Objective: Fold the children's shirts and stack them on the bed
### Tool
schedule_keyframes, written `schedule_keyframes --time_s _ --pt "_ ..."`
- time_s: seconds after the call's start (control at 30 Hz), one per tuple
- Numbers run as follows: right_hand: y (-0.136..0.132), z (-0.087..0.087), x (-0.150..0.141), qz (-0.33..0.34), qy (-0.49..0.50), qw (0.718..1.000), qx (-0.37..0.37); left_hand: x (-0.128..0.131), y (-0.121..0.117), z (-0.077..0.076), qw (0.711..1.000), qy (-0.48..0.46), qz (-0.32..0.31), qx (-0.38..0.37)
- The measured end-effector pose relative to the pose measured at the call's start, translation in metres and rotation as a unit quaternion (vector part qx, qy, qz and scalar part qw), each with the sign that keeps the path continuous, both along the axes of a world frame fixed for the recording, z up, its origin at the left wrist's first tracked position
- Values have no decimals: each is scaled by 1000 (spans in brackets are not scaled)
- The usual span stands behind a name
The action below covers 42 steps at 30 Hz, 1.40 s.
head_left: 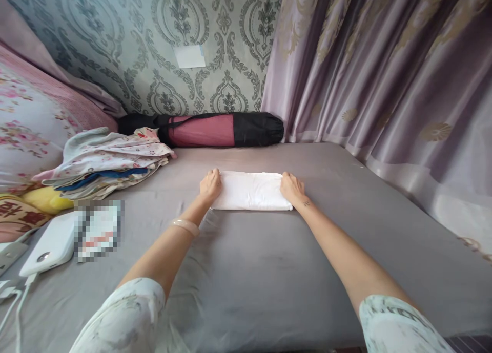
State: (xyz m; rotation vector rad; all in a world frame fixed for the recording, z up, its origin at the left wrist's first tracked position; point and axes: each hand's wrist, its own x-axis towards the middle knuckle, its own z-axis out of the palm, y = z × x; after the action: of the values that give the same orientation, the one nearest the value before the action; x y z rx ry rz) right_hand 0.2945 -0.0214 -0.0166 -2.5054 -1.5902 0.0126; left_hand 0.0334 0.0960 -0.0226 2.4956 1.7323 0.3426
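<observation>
Folded white cloth (251,190): I see it lying flat on the grey sheet (277,271), near the middle of my view, as a neat oblong with a few soft creases on top.
Long axis: it runs left to right, crosswise to the forearms; one short end points to the left hand (211,185), the other to the right hand (292,189).
Left hand: I have it curled tight on the left end of the cloth; a pale bracelet (186,226) circles the forearm behind it.
Right hand: closed on the right end in the same way, so the two hands are apart with the cloth spanning between them. I cannot make out the thumbs.
Long bag (203,130): black with a pink panel, it lies beyond the cloth along the wall, its length also left to right. It looks plump, but I cannot tell what it holds.
Clothes pile (111,161): left of the cloth and well apart from it, with floral, blue and pale layers stacked.
White device (54,243): nearer to me on the left, with a white cable (23,312) plugged into it; a pixelated item (99,230) sits just beside.
Purple curtain (346,61): it hangs along the right side.
</observation>
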Motion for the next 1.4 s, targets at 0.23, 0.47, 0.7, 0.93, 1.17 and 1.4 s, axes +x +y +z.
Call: schedule_keyframes --time_s 0.23,0.47,0.7,0.93,1.17,1.4 --pt "4 -9 4 -32 16 999 8 1 10 -13 1000 -17 -18 -7" --pt "-10 -7 27 -91 130 985 62 -38 13 -10 981 -170 75 -64" --pt "-65 -5 18 -17 230 973 19 -99 -39 -6 937 -264 -37 -226" --pt "-84 -16 3 1 333 943 21 -84 -61 -11 962 -219 -44 -156" --pt "-84 -14 -3 -40 381 922 54 -76 -66 -11 957 -257 -31 -133" --pt "-81 -4 -5 -62 436 898 13 -87 -49 -12 913 -348 -75 -200"
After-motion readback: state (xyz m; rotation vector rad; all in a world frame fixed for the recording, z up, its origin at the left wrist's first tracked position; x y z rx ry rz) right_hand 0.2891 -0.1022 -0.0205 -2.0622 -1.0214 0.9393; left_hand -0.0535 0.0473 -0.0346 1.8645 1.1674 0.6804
